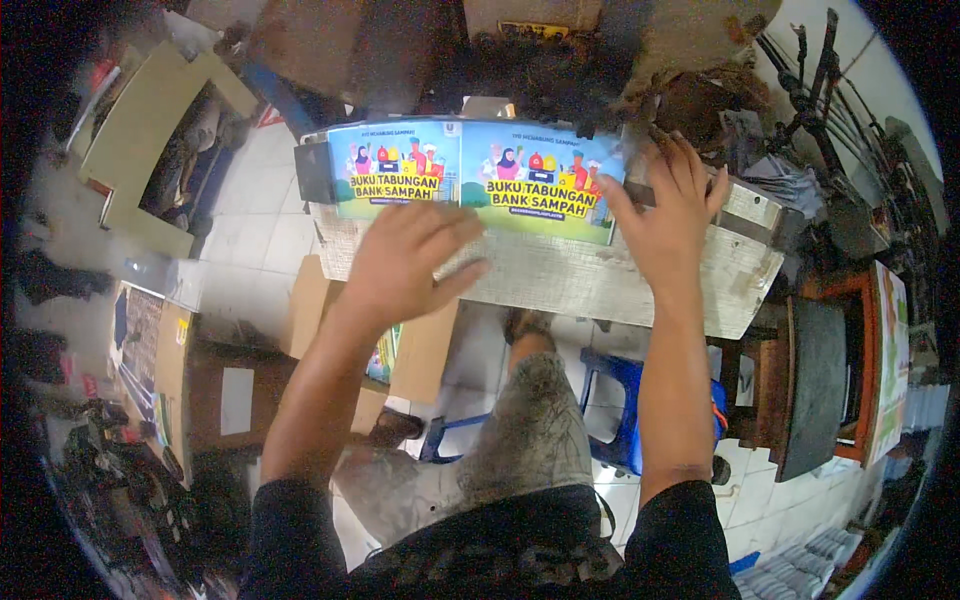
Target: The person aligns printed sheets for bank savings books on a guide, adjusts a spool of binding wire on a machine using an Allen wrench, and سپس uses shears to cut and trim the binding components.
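Two blue and green printed booklets [398, 165] with cartoon figures on their covers lie side by side on a pale, worn wooden bench [590, 265]. Over the front edge of the left booklet hovers my left hand [415, 250], slightly blurred, its thumb apart from the fingers and nothing seen in it. My right hand [665, 205] is spread at the right end of the right booklet [540, 190]. Its thumb is at that booklet's right edge, and whether it presses on the cover I cannot tell. The fingers reach over the bench's far right part.
Below the bench at left stands an open cardboard box [425, 350] with printed booklets inside. A blue plastic chair [615, 410] is under me. Another carton [235, 385] sits at lower left, a dark-topped wooden piece [812, 385] at right. Dark clutter lines the bench's far side.
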Demonstrator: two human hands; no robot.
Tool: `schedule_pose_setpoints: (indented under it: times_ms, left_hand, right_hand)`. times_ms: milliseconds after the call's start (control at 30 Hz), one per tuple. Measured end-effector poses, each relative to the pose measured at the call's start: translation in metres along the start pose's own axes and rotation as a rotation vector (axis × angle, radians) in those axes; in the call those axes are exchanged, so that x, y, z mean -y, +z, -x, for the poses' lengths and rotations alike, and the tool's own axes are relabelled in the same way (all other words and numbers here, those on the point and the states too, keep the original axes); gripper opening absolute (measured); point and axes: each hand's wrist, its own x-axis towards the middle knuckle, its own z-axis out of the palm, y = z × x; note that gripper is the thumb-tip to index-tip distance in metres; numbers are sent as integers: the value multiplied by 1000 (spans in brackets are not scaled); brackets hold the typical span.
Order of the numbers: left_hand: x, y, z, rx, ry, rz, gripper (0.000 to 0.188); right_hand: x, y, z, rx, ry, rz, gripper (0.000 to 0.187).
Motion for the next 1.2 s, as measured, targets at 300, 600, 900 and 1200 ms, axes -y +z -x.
schedule_pose_setpoints:
  times_ms: [300,600,900,1200]
  left_hand:
    - [-13,39,30,15,-321,-133,61]
    - [-72,15,113,60,-349,64,58]
    - [-194,-57,164,46,-448,-34,48]
    - [-211,-70,186,-493,-852,628,24]
  right_hand:
    - [54,-14,54,6,375,-580,50]
    - [65,-72,127,328,1175,-1855,57]
    - [118,-141,196,829,1099,-1807,51]
    - [194,-170,179,869,847,-1749,37]
